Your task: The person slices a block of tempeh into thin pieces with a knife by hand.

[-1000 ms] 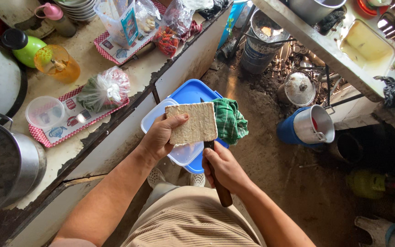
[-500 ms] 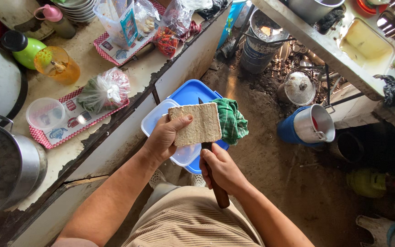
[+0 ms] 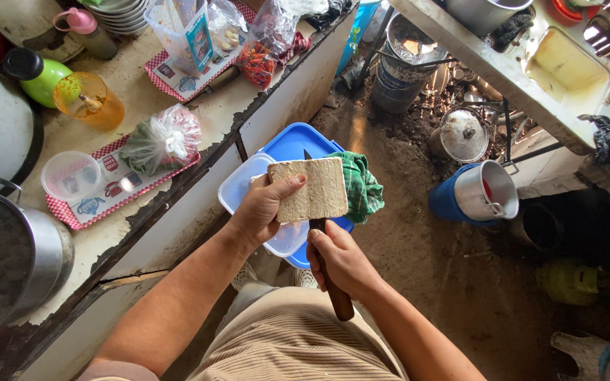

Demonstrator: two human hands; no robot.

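1. While the left hand (image 3: 262, 212) grips the pale tempeh block (image 3: 310, 188) above the blue container (image 3: 292, 141), the right hand (image 3: 344, 261) is closed on the knife (image 3: 330, 279).
2. I think the blade should cut away from the thumb.
3. Tied plastic bags (image 3: 164, 137) lie on the red checked mat (image 3: 86, 208).

Pale, rough, grainy slab (image 3: 312, 188), matt and porous-looking, pinched in the left hand (image 3: 261, 212). Dark brown wooden knife handle (image 3: 335, 286), smooth and dull, gripped in the right hand (image 3: 344, 259). Glossy blue plastic lid (image 3: 298, 141) under a clear, slightly frosted plastic container (image 3: 245, 187). Green checked woven cloth (image 3: 360, 185), soft and crumpled. Shiny metal pot (image 3: 37, 257) at the table's near left edge. Crinkled clear plastic bag (image 3: 164, 137), glossy. Worn, chipped, matt table (image 3: 142, 85) top. Rough bare earth floor (image 3: 418, 254).
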